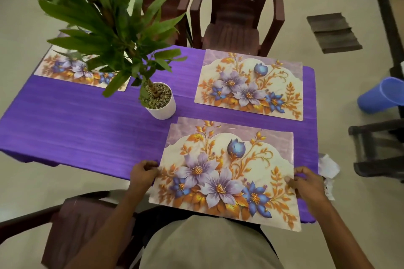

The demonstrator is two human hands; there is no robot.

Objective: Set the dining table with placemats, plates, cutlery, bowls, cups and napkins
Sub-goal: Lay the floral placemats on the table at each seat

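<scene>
At the near edge of the table (76, 116), under its purple cloth: a floral placemat (225, 172) caught between both hands, its near edge hanging past the table edge toward the person's lap. Left hand (143, 173) on the mat's left edge, fingers curled and pinching it. Right hand (308, 183) on the right edge, thumb on top, fingers curled round the border. Hands well apart, one at each short side, the mat spanning the whole gap between them. Beneath that mat, a second placemat's top strip (196, 121) peeking out at the far side, slightly offset; whether lying flat on the cloth or also held, cannot tell.

Across the table, on the far right: another floral placemat (249, 85) lying flat in front of a dark brown chair (236, 17). On the far left: a further placemat (76, 70), partly hidden by leaves. Between them, just beyond the held mat's far left corner: a white pot (162, 107) with pebbles and a tall green plant (98, 17). Off the table at right: a blue bucket (378, 96) on its side, a dark mat (333, 33) on the floor, crumpled white paper (328, 167) near the right hand.
</scene>
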